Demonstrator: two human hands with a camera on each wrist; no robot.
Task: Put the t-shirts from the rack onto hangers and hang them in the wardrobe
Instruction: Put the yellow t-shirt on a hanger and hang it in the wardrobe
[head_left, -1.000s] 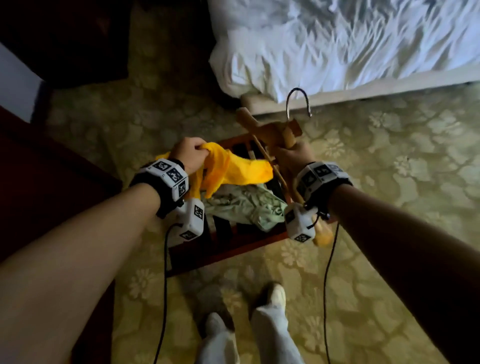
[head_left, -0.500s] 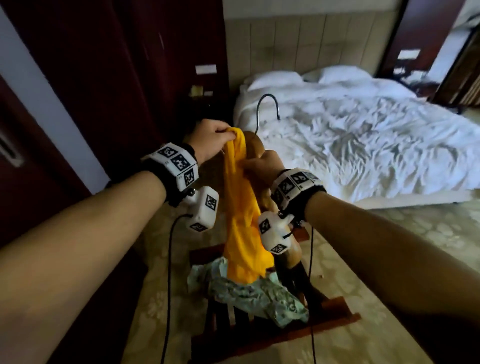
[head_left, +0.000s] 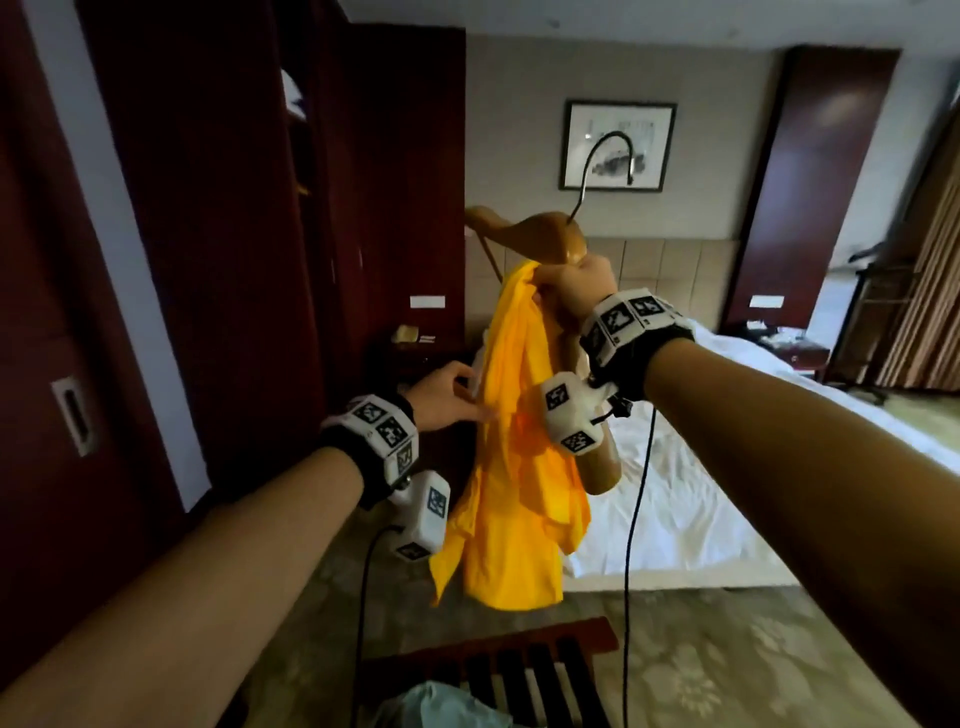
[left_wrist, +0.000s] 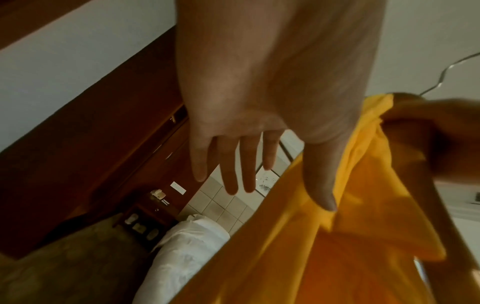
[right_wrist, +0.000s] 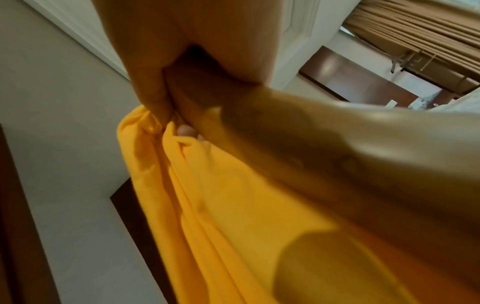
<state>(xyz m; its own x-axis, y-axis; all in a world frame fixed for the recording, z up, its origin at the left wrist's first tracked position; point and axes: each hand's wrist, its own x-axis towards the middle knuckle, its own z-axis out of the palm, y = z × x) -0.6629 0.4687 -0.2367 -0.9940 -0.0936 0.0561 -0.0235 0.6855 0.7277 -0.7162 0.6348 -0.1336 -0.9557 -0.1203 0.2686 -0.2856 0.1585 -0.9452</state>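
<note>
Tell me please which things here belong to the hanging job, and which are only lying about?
Job: yellow t-shirt, wooden hanger, both gripped by right hand; left hand touching the shirt; rack; pale green garment.
Lying about: bed, framed picture, curtains.

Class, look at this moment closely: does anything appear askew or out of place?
Yes. The yellow t-shirt hangs bunched from the right hand, gripped against the tilted wooden hanger rather than draped over it. The left hand touches the cloth with straight fingers.

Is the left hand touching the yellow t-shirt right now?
Touching. In the left wrist view, the left hand lies open, its thumb tip pressed on the yellow t-shirt.
</note>
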